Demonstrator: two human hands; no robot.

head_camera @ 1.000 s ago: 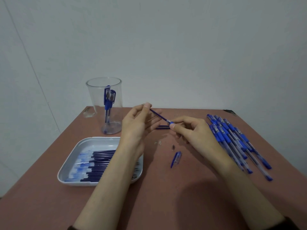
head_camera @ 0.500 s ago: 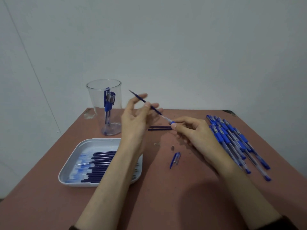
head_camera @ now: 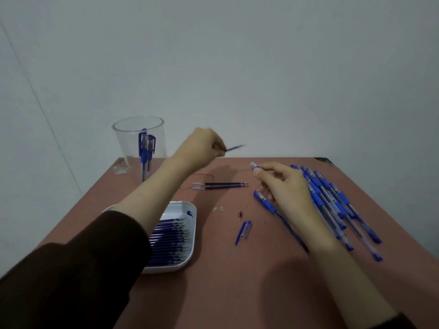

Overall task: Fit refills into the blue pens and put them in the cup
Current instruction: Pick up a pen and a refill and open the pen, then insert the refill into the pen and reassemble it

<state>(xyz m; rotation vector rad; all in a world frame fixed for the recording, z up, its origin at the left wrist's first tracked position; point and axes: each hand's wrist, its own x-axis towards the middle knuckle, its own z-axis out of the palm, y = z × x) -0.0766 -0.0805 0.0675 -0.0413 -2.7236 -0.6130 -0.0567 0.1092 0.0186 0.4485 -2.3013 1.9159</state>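
My left hand (head_camera: 202, 148) is raised above the table's far side and pinches a thin dark refill (head_camera: 235, 147), blurred, its free end pointing right. My right hand (head_camera: 282, 186) holds a pen barrel (head_camera: 253, 165) by its open end; most of the barrel is hidden under my fingers. A clear cup (head_camera: 139, 143) at the back left holds two blue pens. Two refills (head_camera: 221, 185) lie side by side on the table between my hands. A white tray (head_camera: 190, 224) of several refills sits under my left forearm.
A pile of several blue pens (head_camera: 332, 205) lies at the right, reaching under my right hand. A blue pen cap (head_camera: 243, 232) and a small metal tip (head_camera: 240, 214) lie in the middle. The table's far edge meets a pale wall.
My left hand pulled the refill fully out of the barrel and lifted up and away to the left. My right hand stayed low with the barrel. The camera tilted.
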